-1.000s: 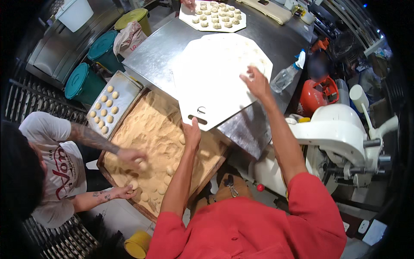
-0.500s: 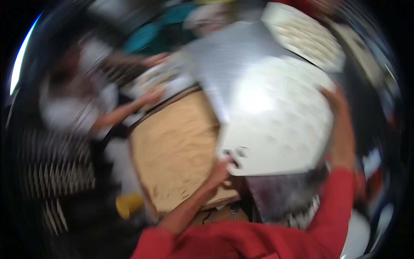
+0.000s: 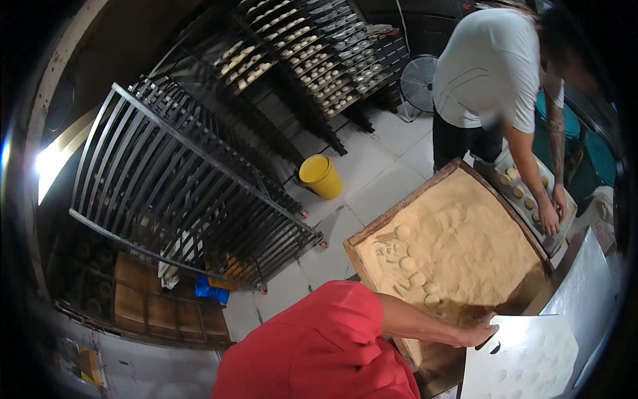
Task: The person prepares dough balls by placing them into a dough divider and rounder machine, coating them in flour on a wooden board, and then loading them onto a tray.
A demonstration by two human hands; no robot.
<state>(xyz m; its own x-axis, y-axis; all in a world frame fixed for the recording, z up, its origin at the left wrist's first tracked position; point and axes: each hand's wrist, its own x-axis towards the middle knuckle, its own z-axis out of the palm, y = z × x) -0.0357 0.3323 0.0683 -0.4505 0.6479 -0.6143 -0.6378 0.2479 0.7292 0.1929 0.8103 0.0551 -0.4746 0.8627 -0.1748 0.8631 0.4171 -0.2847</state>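
Observation:
My left hand is closed on the edge of a white board, by the dark hand hole near its corner. Faint round marks dot the board's face, which stands tilted at the lower right. Just beyond the hand lies a wooden-framed tray filled with tan crumbs. Several round dough pieces, dusted with crumbs, rest in its near left part. My right hand is out of the picture.
A co-worker in a white shirt bends over a metal pan of dough rounds beyond the tray. An empty metal rack stands left, a yellow bucket on the tiled floor. Loaded racks and a fan are behind.
The view has swung left, bringing the racks in and putting the board at the lower right. My right hand, earlier on the board's right edge, has left the picture; my left keeps its hold.

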